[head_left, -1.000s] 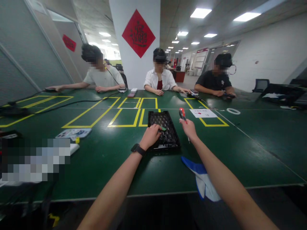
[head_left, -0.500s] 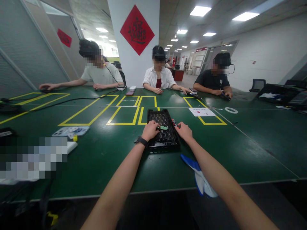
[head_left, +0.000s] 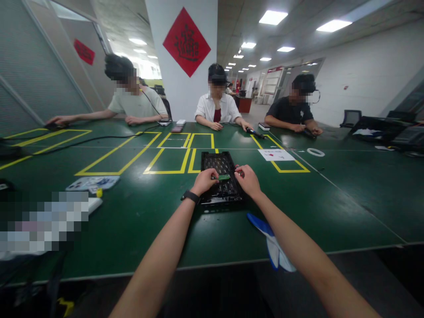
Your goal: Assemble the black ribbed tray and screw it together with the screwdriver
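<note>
In front of me a black plastic tray [head_left: 221, 164] with rows of small compartments lies lengthwise on the green table. My left hand [head_left: 204, 181], with a dark band at its wrist, is above the tray's left side. Its thumb and fingers pinch one end of a narrow green circuit board [head_left: 224, 177], which points right across the tray. At the tray's right edge is my right hand [head_left: 247, 180], its thumb and fingertips pressed together. Whatever those fingertips hold is too small and hidden to name.
A blue and white glove [head_left: 270, 240] lies by the table's front edge. To the left are a phone-like item [head_left: 92, 183] and a blurred white object. Yellow tape rectangles, a paper sheet [head_left: 276, 154] and a tape ring [head_left: 316, 152] lie beyond. Three people sit opposite.
My right hand has turned and closed its fingertips at the tray's edge; the red item seen by it before is now mostly hidden. The green circuit board has tilted slightly. The view has shifted a little.
</note>
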Demonstrator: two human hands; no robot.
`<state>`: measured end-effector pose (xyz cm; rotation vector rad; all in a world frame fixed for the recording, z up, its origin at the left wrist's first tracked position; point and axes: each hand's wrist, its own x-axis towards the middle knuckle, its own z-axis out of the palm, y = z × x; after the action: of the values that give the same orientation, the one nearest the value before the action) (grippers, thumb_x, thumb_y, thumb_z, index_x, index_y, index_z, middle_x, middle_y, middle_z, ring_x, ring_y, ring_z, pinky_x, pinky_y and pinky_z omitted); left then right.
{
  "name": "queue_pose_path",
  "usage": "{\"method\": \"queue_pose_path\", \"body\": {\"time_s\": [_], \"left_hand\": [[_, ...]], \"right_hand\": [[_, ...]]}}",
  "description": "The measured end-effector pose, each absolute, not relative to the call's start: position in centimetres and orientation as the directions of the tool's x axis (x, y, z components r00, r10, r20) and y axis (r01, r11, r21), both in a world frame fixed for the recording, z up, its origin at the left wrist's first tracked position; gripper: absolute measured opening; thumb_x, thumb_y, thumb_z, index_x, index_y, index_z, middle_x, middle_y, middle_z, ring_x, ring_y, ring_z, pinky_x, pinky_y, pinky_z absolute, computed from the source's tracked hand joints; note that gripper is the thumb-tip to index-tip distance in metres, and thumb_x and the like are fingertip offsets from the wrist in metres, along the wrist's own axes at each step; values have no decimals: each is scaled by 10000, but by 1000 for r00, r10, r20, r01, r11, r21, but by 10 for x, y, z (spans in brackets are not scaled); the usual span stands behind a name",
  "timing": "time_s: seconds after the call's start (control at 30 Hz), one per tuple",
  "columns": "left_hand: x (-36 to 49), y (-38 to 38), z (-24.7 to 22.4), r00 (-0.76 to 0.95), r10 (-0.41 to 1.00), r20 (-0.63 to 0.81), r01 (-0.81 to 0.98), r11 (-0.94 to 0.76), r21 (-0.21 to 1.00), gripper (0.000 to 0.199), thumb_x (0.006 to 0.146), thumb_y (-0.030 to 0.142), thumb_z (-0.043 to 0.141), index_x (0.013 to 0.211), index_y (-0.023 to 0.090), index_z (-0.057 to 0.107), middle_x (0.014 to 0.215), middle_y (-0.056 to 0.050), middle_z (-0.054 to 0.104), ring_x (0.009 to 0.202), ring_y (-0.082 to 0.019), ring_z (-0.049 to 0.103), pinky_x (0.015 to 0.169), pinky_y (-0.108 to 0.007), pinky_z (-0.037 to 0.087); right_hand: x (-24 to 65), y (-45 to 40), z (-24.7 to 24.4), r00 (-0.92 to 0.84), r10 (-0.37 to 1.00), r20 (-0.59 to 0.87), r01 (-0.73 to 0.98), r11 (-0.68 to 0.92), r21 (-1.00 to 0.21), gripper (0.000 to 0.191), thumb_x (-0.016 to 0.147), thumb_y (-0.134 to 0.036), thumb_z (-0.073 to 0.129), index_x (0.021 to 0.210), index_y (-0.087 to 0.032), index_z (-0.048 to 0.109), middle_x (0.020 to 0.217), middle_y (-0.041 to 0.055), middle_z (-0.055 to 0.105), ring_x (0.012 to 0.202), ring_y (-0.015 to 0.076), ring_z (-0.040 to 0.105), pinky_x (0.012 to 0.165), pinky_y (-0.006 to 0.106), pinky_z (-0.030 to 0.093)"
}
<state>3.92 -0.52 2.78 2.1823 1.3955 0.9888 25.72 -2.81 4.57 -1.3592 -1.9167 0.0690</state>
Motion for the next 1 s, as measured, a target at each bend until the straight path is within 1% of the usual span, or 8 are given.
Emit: {"method": "queue_pose_path", "body": {"time_s": [0.1, 0.17, 0.33, 0.47, 0.67, 0.77, 0.9, 1.0], "left_hand": [[39, -5, 32, 251, 888, 385, 449, -460, 766, 134, 670, 226, 680, 741, 166, 584, 842, -23, 659, 789, -152, 591, 743, -273, 448], [37, -6, 34, 248, 894, 374, 321, -440, 839, 184, 699, 295, 674, 780, 160, 579, 815, -27, 657, 735, -137, 588, 704, -262, 451], [34, -17, 35, 256, 911, 324, 187, -376, 908, 301, 733, 396, 658, 894, 152, 588, 773, -25, 656, 675, -123, 584, 646, -242, 440], [35, -28, 32, 208, 917, 340, 203, -381, 902, 295, 758, 414, 631, 884, 149, 604, 814, -38, 666, 718, -132, 599, 671, -244, 453], [37, -38, 36, 162, 920, 358, 319, -392, 863, 288, 813, 423, 550, 886, 152, 612, 858, -39, 666, 786, -146, 604, 744, -259, 469], [32, -32, 34, 70, 912, 405, 378, -400, 835, 295, 856, 412, 473, 886, 159, 621, 926, -45, 664, 867, -156, 597, 819, -272, 461], [19, -14, 18, -136, 901, 413, 448, -315, 836, 241, 823, 261, 484, 1015, 171, 599, 1078, -62, 613, 1006, -169, 558, 913, -300, 438], [11, -3, 5, -180, 918, 352, 562, -198, 803, 298, 729, 136, 510, 1011, 163, 604, 1096, -82, 576, 1001, -182, 548, 952, -332, 421]], "right_hand": [[253, -28, 45, -299, 772, 561, 688, 582, -433, 306, 768, -301, 595, 1053, -189, 594, 1079, 76, 600, 1063, 214, 528, 968, 381, 406], [250, -27, 43, -365, 755, 544, 628, 631, -455, 394, 730, -266, 637, 1112, -194, 573, 1121, 73, 602, 1069, 209, 533, 981, 391, 403], [243, -29, 41, -387, 812, 438, 517, 584, -626, 355, 755, -227, 615, 1104, -183, 571, 909, 38, 656, 776, 133, 604, 773, 298, 493], [236, -38, 45, -446, 792, 417, 486, 605, -630, 234, 783, -248, 600, 1006, -180, 622, 883, 31, 670, 772, 124, 607, 765, 275, 481], [233, -44, 50, -440, 791, 425, 548, 612, -571, 217, 819, -307, 578, 971, -164, 641, 928, 52, 661, 780, 131, 586, 755, 272, 458], [233, -44, 51, -471, 777, 419, 548, 629, -551, 227, 841, -328, 553, 952, -157, 654, 912, 56, 642, 769, 127, 570, 747, 271, 448], [232, -50, 56, -619, 699, 359, 492, 701, -516, 248, 859, -332, 532, 952, -156, 679, 869, 56, 640, 772, 130, 565, 747, 270, 438], [230, -57, 61, -699, 642, 314, 461, 741, -489, 250, 861, -335, 534, 902, -162, 709, 843, 58, 675, 812, 146, 575, 784, 281, 425]]}}
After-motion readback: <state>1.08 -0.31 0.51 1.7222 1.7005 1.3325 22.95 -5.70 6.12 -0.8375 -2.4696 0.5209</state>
